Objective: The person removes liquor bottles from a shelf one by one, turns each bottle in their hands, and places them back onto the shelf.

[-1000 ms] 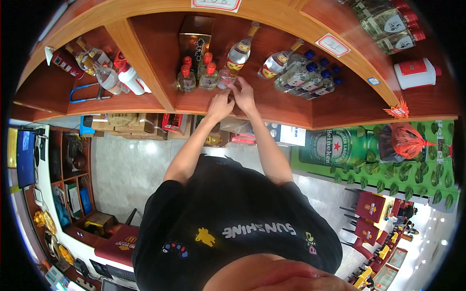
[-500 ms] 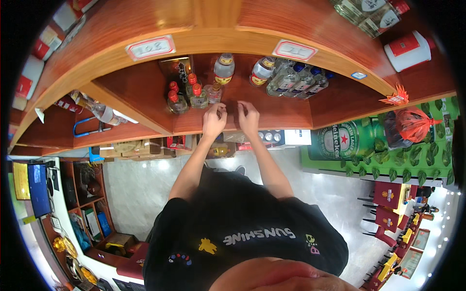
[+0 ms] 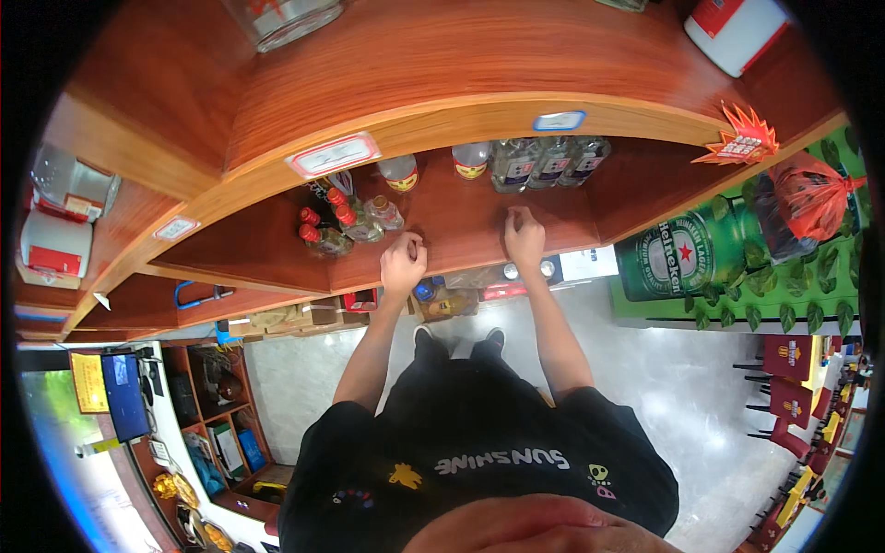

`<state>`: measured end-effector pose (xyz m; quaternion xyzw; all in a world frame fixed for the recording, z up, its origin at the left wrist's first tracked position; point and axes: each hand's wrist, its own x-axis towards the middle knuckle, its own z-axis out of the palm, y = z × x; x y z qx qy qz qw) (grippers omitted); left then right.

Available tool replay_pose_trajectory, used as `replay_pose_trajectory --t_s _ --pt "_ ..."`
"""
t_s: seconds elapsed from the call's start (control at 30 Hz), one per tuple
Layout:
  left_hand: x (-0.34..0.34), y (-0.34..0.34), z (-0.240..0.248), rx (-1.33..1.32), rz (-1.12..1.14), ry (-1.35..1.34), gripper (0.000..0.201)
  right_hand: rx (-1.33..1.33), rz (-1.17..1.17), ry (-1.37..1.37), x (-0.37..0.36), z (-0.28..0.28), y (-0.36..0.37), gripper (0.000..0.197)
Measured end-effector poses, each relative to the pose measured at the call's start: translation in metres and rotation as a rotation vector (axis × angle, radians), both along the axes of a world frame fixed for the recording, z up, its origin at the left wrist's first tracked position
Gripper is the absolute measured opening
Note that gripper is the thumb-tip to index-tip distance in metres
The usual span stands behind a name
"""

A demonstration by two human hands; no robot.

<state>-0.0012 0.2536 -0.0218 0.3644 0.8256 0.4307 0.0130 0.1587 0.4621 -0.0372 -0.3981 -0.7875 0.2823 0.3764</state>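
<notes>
My left hand (image 3: pixel 404 264) rests at the front of a reddish wooden shelf (image 3: pixel 461 221), its fingers loosely curled and nothing seen in them. Just behind it stands a small clear bottle (image 3: pixel 384 213), apart from the fingers. Beside that are red-capped bottles, one of them at the front left (image 3: pixel 324 240). To the right, my right hand (image 3: pixel 524 238) is also curled over the shelf, with nothing visible in it. Behind it is a row of clear bottles (image 3: pixel 514 166). Two clear bottles with yellow-red labels stand farther back, a left one (image 3: pixel 399 172) and a right one (image 3: pixel 471 159).
A curved shelf board with label cards (image 3: pixel 333 155) hangs above the bottles. A red starburst tag (image 3: pixel 740 135) is fixed at its right. Beyond the shelf's right end are a big green can-shaped display (image 3: pixel 680 253) and a red plastic bag (image 3: pixel 813 203). Boxes (image 3: pixel 447 302) lie below.
My right hand has moved right, so the hands are farther apart. The left hand stays near the red-capped bottles, slightly farther from them. The view has shifted, showing more of the upper shelf.
</notes>
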Motion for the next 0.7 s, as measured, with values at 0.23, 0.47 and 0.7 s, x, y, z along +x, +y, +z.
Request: replay_pose_trajectory --t_s 0.23,0.47,0.7 --pt "0.016 0.026 -0.007 -0.058 -0.089 0.018 0.014 0.038 -0.021 -0.041 -0.003 -0.001 -0.006 0.012" --pt "0.055 0.161 0.066 0.149 -0.175 0.11 0.068 0.005 0.071 -0.024 0.003 0.006 -0.002 0.012" --pt "0.042 0.195 0.075 0.191 -0.262 0.023 0.076 0.006 0.067 0.073 0.001 -0.001 0.0 0.011"
